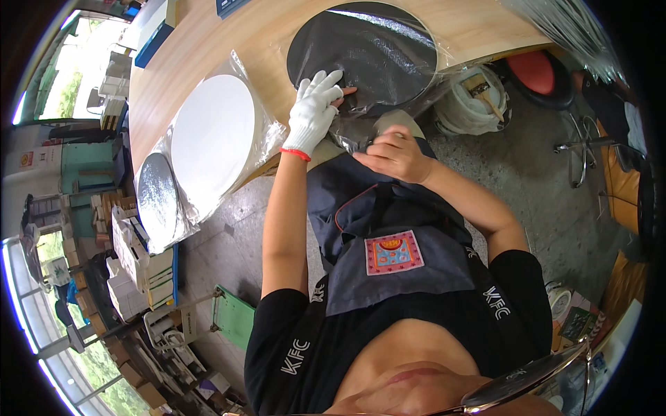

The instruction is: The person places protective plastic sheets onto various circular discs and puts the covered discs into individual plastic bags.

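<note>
A large round black disc (374, 55), covered in clear plastic film, lies at the table's near edge. My left hand (316, 104) wears a white glove with a red cuff; a bare finger shows at its side. Its fingers lie spread on the near left part of the film over the disc. Just below the disc, my bare right hand (397, 154) is closed with its fingers pinched on the loose plastic film (355, 133) that hangs toward my lap. Left of these, a white round disc (213, 135) lies in a clear plastic bag.
A smaller silvery-grey disc (158, 194) in plastic lies by the white one at the edge of the wooden table (187, 69). Right of my lap stands a bucket (461, 114) with a brush. Beyond it is a red-and-black stool (538, 76). Clear plastic sheets (572, 31) hang at the far right.
</note>
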Motion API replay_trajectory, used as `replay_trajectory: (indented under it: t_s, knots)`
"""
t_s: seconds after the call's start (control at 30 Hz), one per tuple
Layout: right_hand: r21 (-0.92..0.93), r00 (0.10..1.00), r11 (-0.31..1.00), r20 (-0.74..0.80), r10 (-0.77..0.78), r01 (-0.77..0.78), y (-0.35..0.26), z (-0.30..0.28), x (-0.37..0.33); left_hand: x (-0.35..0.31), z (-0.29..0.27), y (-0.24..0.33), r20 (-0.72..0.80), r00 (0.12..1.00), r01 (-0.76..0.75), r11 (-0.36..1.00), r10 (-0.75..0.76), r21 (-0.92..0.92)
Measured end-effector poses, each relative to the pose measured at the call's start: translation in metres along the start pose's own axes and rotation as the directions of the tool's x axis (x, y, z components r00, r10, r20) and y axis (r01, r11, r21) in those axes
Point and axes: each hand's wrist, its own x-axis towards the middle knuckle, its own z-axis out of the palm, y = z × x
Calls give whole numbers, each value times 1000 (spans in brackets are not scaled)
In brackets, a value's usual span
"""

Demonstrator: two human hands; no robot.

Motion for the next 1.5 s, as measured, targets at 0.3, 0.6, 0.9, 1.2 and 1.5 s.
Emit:
replay_trajectory:
  t_s: [0.3,0.6,0.9,1.2,1.5]
  knots:
    - [-93,916,965,303,263,-247,33,-47,-4,-59,-14,28,31,961,-266,953,273,-145]
    - [92,973,992,219,67,-89,42,-45,-5,-76,14,32,-220,885,-357,901,410,246]
    - [-439,618,755,438,654,-487,126,-137,8,-83,-19,37,-191,952,-254,966,240,-48]
    - [-510,847,853,401,349,-110,118,-113,-2,84,-7,63,10,978,-209,965,210,161]
    - [-238,973,954,90,211,-184,120,-147,-26,70,28,57,142,953,-288,944,267,161]
